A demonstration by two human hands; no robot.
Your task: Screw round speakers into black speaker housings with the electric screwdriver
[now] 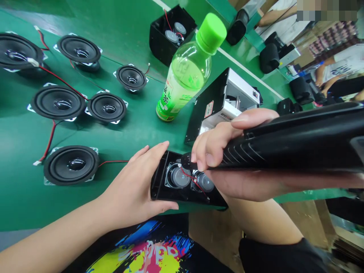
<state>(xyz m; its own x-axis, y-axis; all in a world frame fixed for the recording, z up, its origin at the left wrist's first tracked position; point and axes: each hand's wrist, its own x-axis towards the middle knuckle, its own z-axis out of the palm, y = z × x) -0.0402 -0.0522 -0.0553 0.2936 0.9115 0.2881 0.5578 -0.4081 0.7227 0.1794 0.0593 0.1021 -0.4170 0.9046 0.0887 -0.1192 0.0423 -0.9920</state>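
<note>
A black speaker box [159,191] lies on the green table with its inside facing up, and two speaker drivers [179,177] with red and black wires sit in it. My left hand [132,184] grips its left end, with the thumb along the near side and the fingers at the far side. In my right hand [218,151] is a black electric screwdriver [298,140], held almost level over the box. Its nose is at the upper edge of the left driver; the bit's tip is too small to make out. The right hand hides the box's right end.
Several loose speakers [71,165] with wires lie on the green table [119,204] at left. Beyond the box stand a green-capped tea bottle [182,76], a black-and-white machine [210,102] and another speaker box [162,41]. Other people's arms [324,76] show at upper right.
</note>
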